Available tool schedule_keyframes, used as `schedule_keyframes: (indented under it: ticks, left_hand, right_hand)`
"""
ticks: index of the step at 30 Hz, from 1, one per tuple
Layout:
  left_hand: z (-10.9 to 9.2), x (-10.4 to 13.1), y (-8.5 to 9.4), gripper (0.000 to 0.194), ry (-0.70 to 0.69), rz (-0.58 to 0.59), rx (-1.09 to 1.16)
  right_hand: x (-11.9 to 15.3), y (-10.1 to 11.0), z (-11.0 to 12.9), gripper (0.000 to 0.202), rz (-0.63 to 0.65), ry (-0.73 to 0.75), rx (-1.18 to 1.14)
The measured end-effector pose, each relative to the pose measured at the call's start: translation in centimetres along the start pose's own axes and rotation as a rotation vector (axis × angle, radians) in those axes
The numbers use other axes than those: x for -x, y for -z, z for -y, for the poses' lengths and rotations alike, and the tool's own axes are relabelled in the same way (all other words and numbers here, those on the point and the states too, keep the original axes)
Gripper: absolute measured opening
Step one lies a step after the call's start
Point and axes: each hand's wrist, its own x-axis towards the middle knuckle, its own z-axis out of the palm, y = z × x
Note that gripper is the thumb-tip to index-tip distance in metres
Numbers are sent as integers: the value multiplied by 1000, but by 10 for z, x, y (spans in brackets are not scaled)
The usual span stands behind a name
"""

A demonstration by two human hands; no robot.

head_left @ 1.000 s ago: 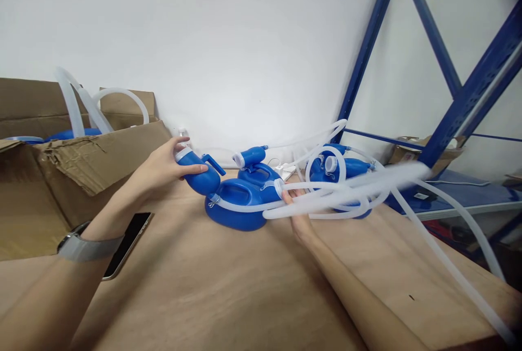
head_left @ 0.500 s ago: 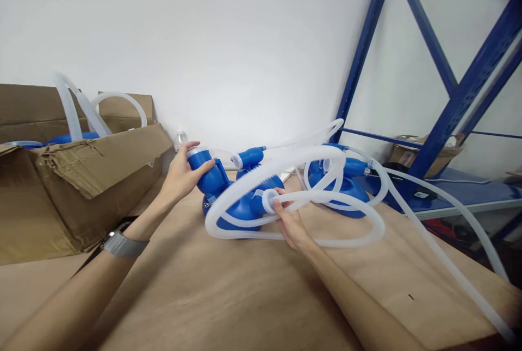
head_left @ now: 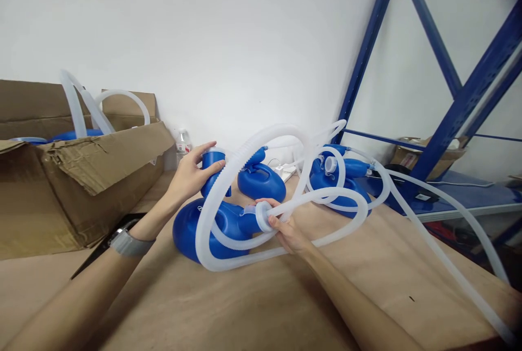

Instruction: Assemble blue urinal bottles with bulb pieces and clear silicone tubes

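Your left hand grips the neck of the blue bottle on the bench, your right hand pinches its white hose, looped but still loose, so coiling looks half done

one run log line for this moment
left hand: grips blue container neck | right hand: pinches white hose collar | hose looped over container
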Motion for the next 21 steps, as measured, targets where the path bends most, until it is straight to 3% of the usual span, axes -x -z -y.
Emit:
schedule_keyframes:
  ticks: [6, 12, 21]
  left_hand:
    - [21, -8, -6, 73, -20, 110, 61]
    - [4, -11, 3, 75, -2, 348, -166]
    - [3, -12, 26, 71, -39, 281, -262]
  right_hand:
    - [3, -3, 0, 60, 79, 12, 14]
    - [6, -11, 0, 53, 99, 40, 50]
    - [7, -22, 2, 52, -4, 77, 149]
